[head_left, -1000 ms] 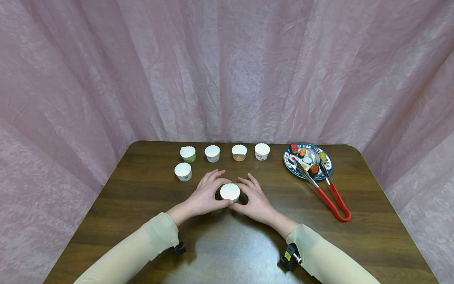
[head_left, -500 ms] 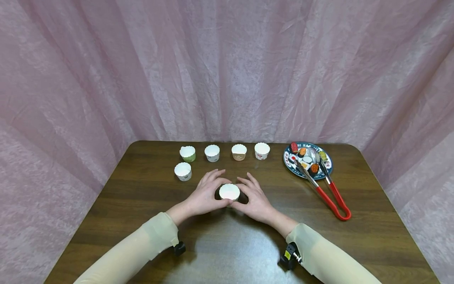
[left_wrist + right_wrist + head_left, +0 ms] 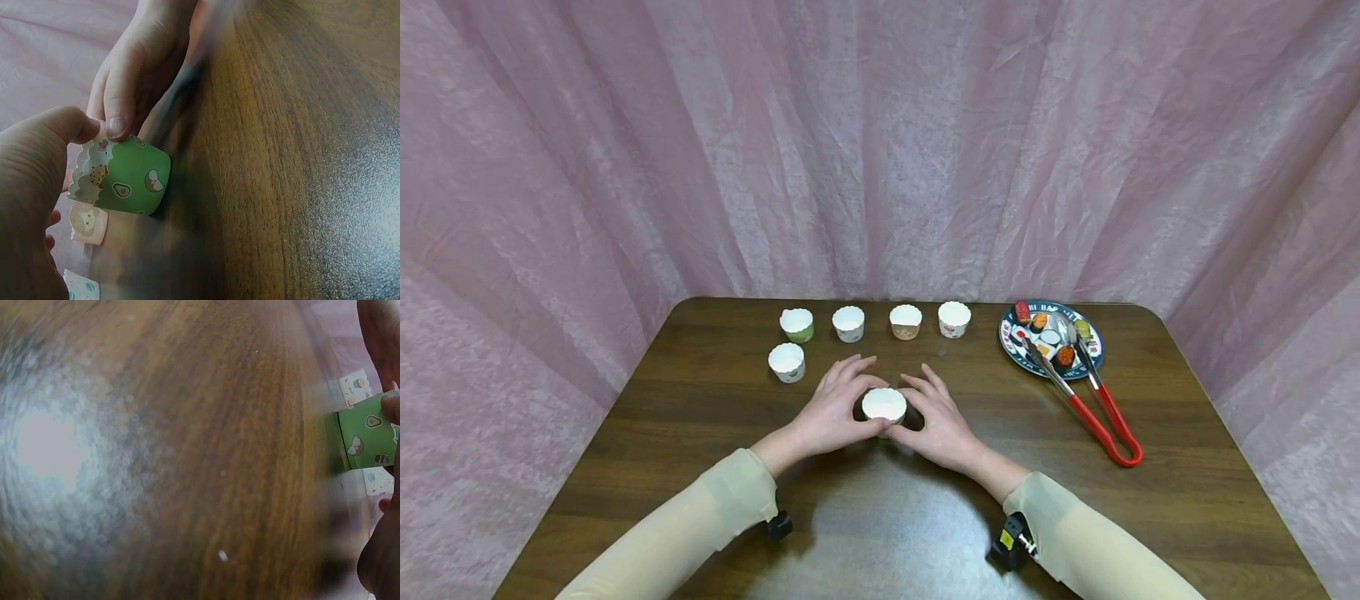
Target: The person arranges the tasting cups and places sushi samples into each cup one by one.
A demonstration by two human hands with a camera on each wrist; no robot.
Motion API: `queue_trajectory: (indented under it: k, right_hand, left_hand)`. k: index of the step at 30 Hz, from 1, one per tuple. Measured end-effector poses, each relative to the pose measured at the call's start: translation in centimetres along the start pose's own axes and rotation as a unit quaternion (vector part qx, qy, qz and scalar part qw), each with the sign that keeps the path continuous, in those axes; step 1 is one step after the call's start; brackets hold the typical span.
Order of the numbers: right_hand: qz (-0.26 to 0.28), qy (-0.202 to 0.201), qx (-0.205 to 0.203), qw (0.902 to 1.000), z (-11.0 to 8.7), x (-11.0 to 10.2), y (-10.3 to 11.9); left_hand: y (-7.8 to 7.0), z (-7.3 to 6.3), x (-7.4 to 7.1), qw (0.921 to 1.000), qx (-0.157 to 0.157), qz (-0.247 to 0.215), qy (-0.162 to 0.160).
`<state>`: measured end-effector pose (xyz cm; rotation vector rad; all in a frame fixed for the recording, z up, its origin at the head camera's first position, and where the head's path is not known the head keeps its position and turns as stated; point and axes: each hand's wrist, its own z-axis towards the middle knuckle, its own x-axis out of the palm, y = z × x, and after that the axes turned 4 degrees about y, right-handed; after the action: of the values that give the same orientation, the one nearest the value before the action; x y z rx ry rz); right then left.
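Observation:
Near the middle of the table my left hand (image 3: 831,417) and right hand (image 3: 946,427) hold one paper baking cup (image 3: 884,405) between them, its white inside facing up. Thumbs meet at the near side, and the index fingers curve round the far side. From the left wrist, the baking cup (image 3: 140,175) looks green with small avocado prints and a pale, patterned scalloped edge. Whether a second cup is nested inside cannot be told. The right wrist view catches the green cup (image 3: 367,434) at its right edge, its base close to the tabletop.
Behind the hands stand more baking cups: green (image 3: 797,327), white (image 3: 848,325), brown (image 3: 906,323) and floral (image 3: 954,321). Another white cup (image 3: 787,364) sits nearer, left. At right, red-handled tongs (image 3: 1101,425) lie across a blue-rimmed plate (image 3: 1011,354) of sushi-like pieces. A pink curtain (image 3: 880,150) hangs behind.
The held cup has shifted very slightly left between my hands. Both hands keep nearly the same place and grip; everything else stays put.

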<state>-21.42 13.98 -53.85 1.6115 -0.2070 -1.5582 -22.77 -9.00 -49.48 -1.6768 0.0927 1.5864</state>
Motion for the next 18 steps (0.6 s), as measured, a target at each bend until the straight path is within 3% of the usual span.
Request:
queue_trajectory:
  k: [18]
  right_hand:
    - [-0.004,-0.008,-0.010,0.9999,0.01,0.02,-0.10]
  left_hand:
    - [0.01,0.09,-0.05,1.0000,0.001,0.004,-0.009]
